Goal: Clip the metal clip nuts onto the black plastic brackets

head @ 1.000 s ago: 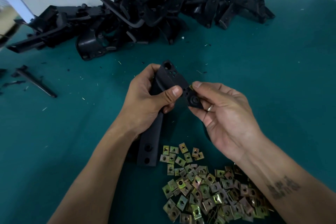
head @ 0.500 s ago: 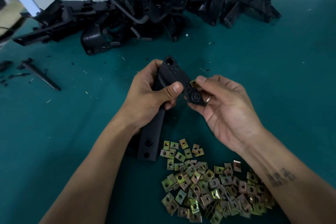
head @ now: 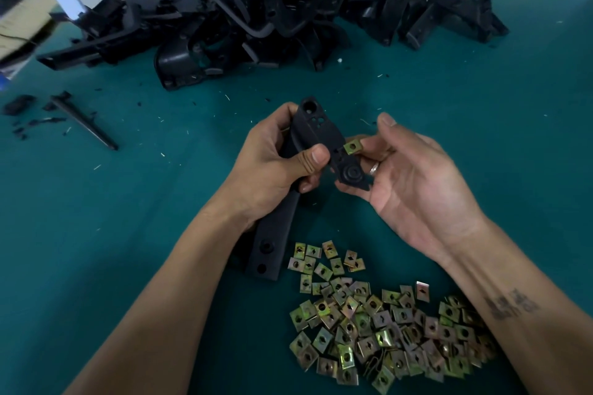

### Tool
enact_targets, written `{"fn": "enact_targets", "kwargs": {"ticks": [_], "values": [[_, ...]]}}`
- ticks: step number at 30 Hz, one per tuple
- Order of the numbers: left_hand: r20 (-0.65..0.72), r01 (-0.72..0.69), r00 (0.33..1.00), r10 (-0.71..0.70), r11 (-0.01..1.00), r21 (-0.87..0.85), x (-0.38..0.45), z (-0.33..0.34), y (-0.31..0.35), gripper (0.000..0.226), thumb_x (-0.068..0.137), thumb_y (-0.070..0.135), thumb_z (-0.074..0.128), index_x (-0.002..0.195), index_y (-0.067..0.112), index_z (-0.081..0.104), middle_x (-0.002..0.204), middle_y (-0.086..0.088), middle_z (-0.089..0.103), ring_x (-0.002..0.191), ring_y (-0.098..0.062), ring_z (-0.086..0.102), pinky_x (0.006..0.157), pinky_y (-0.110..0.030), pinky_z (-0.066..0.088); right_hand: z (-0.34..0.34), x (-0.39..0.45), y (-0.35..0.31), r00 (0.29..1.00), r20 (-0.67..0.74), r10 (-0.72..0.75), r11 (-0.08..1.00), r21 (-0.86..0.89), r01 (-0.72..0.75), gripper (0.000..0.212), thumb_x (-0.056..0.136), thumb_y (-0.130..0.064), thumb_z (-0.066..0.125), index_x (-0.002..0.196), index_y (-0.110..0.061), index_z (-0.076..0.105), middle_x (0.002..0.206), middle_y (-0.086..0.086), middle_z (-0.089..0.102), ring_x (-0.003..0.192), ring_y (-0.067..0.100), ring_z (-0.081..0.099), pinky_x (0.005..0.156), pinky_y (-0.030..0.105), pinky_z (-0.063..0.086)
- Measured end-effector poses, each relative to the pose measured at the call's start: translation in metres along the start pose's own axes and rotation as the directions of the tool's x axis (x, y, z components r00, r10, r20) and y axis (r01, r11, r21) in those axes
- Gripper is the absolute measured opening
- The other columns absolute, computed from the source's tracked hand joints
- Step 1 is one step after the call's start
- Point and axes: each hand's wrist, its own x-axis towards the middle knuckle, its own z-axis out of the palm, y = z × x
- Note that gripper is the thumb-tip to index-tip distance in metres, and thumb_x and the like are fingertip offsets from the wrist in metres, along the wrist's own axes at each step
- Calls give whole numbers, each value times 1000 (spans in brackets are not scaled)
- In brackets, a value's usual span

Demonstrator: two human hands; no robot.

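My left hand (head: 272, 167) is gripping the bracket (head: 316, 135); my right hand (head: 414, 183), fingers relaxed, is lying just beside the clip nut (head: 352, 147) seated on its edge.

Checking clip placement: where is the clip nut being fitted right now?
Centre of the head view: the clip nut sits on the held bracket's right edge, by the right hand's fingers.
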Motion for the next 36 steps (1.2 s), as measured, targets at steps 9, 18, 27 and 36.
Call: {"fn": "enact_targets", "kwargs": {"ticks": [9,18,27,36], "values": [[16,-5,1000,5,1000,-4,-1,-1,1,64,75,43,81,107,2,43,78,-17,58,49,-18,48,47,-24,42,-1,0,3,999,13,-43,999,-29,43,29,96,-29,56,85,-3,55,105,22,68,96,39,65,74,43,58],[-22,37,999,-37,999,22,0,-4,-2,47,85,19,79,107,3,42,79,-17,54,49,-17,46,46,-27,40,-5,-3,3,997,39,-60,998,-27,61,15,95,-19,54,90,-5,55,103,15,68,93,32,66,78,42,57],[33,35,999,-35,999,13,-2,-1,2,56,80,31,81,108,2,42,78,-15,54,51,-17,47,47,-25,40,-4,-4,7,993,59,-101,991,-81,105,8,90,-9,56,86,-5,51,97,14,66,92,27,66,90,51,54],[-25,87,996,-86,996,31,0,-5,2,23,91,9,59,107,3,42,70,-7,52,50,-16,44,46,-26,38,-27,-16,-18,996,84,22,890,-456,19,23,87,-17,65,106,-8,74,93,18,70,80,25,64,63,30,50]]}}
